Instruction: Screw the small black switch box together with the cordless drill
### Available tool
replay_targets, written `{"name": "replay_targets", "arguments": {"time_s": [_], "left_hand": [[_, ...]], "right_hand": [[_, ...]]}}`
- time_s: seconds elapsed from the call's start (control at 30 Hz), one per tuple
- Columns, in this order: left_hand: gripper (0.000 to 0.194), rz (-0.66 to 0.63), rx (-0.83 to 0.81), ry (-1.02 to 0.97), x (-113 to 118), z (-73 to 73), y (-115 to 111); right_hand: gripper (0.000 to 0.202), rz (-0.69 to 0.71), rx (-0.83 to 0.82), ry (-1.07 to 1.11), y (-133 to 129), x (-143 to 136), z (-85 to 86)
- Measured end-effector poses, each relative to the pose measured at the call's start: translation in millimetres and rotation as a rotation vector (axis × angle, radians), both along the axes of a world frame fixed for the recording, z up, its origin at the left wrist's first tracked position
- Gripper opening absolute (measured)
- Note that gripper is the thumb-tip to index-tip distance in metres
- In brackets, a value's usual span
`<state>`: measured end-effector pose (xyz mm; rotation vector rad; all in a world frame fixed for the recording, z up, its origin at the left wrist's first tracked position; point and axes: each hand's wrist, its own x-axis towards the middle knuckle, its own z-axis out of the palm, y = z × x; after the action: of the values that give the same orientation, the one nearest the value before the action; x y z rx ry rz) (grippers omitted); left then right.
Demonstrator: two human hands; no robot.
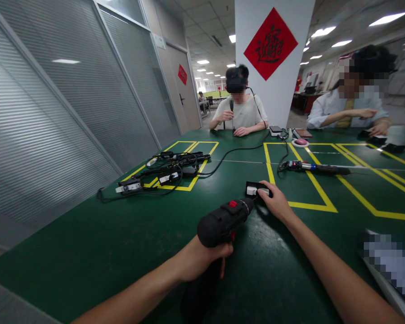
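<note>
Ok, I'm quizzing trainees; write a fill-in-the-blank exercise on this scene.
The drill in the left hand has a mostly ____ body. The right hand holds a black-and-____ part. The tape on the table is ____. The diamond-shaped sign on the pillar is mainly ____.
Missing words: black; white; yellow; red.
</note>
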<state>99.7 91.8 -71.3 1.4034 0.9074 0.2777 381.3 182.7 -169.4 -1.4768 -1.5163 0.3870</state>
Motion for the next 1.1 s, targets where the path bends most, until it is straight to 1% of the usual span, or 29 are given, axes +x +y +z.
{"name": "replay_targets", "arguments": {"time_s": [0.27, 0.5, 0.63, 0.87, 1.1], "left_hand": [[0.021, -0.013, -0.003, -0.062, 0.4, -4.2, 1.8], [0.019, -0.011, 0.003, -0.044, 0.3, 0.6, -0.4], [0.018, -0.003, 0.013, -0.037, 1.1, 2.5, -1.6], [0.018, 0.017, 0.024, 0.017, -0.2, -1.6, -0.4], [0.018, 0.007, 0.033, 0.01, -0.1, -2.0, -0.7]], "right_hand": [[0.045, -0.005, -0.012, 0.008, -0.4, -1.9, 2.6], [0.044, -0.01, -0.04, 0.009, -2.7, -2.6, 7.2], [0.044, -0.005, -0.033, 0.013, -2.4, -2.2, 6.4], [0.044, -0.007, -0.026, 0.013, -2.3, -2.5, 5.8], [0.043, -0.009, -0.031, 0.007, -1.9, -1.8, 5.4]]}}
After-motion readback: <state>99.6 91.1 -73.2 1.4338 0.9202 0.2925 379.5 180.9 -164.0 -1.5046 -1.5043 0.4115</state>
